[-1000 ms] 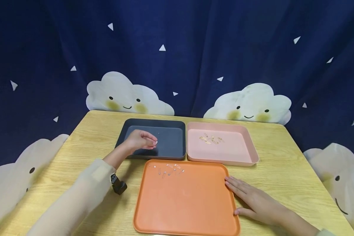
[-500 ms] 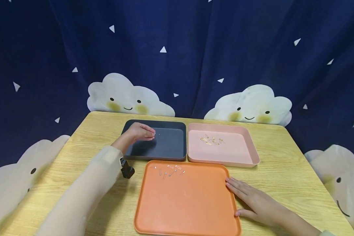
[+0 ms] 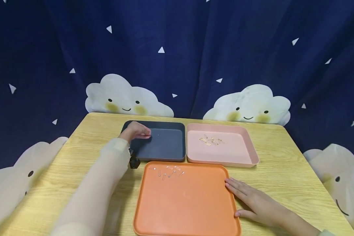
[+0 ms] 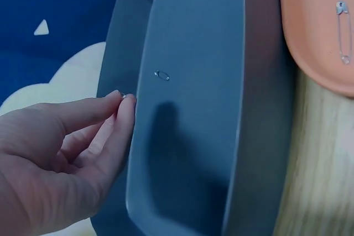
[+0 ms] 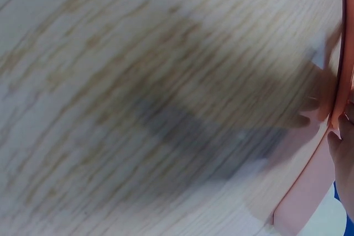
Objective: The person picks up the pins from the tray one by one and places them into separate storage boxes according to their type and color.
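Note:
Over the left part of the dark grey tray (image 3: pixel 168 149), my left hand (image 3: pixel 138 130) pinches a safety pin (image 4: pixel 124 96) between thumb and fingertips. Only a small shiny bit of it shows; the fingers hide the rest. A silver safety pin (image 4: pixel 162 75) lies on the grey tray's floor, apart from the hand. Several silver safety pins (image 3: pixel 171 173) are spread at the top left of the orange tray (image 3: pixel 188 203). My right hand (image 3: pixel 255 201) lies with straight fingers at the orange tray's right rim, holding nothing.
A pink tray (image 3: pixel 233 152) with several gold safety pins (image 3: pixel 213 141) stands right of the grey one. The three trays sit close together on a wooden table (image 3: pixel 85 157). Behind the table hangs a dark blue curtain (image 3: pixel 188 59) with clouds.
My left hand has moved away from me and slightly left over the grey tray, still pinching. The right hand and the pins on the orange tray have stayed put.

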### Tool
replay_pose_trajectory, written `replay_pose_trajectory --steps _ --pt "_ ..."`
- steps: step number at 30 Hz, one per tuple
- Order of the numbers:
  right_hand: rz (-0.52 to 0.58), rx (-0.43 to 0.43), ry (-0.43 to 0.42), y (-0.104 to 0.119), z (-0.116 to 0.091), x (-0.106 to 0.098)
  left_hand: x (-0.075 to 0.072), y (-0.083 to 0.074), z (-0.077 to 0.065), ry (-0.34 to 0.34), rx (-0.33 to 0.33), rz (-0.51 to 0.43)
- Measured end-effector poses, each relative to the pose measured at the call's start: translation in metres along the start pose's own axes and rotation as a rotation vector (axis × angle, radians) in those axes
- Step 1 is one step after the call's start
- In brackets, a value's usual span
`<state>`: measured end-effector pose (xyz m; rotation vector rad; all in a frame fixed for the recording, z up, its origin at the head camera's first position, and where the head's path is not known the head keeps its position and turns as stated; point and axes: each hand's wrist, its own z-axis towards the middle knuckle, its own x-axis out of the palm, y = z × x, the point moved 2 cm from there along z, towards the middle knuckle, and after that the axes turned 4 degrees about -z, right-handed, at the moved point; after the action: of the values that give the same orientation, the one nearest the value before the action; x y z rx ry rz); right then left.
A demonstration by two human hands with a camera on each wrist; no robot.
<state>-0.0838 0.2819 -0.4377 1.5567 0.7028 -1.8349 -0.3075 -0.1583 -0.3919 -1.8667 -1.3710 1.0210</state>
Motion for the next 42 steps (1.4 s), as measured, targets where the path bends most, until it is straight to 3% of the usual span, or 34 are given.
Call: replay_pose_trajectory --steps 5,11,17,21,27,32,36,42 --pt "-0.012 -0.015 -0.009 0.001 0.000 0.000 0.001 0.003 0.004 0.022 -0.049 0.007" --pt "-0.016 0.009 0.024 0.001 -0.001 -0.002 0.004 -0.005 -0.004 -0.027 -0.073 0.016" --pt "-0.017 -0.014 -0.011 -0.001 -0.001 0.001 0.004 -0.006 -0.004 -0.035 -0.032 0.010" --pt "-0.021 -0.016 -0.024 -0.001 -0.001 0.002 0.005 -0.004 -0.015 -0.024 0.065 0.070" --pt "-0.029 -0.018 -0.012 -0.001 -0.001 0.001 0.011 0.007 -0.044 -0.014 0.202 0.196" --pt "-0.033 -0.040 -0.029 -0.001 -0.001 0.003 0.021 0.025 -0.070 0.072 0.370 0.292" --pt "-0.018 -0.022 -0.027 -0.001 -0.001 0.003 0.031 0.038 -0.087 0.146 0.555 0.456" --pt "0.002 0.025 0.044 -0.001 -0.002 0.002 0.043 0.053 -0.103 0.100 0.723 0.711"
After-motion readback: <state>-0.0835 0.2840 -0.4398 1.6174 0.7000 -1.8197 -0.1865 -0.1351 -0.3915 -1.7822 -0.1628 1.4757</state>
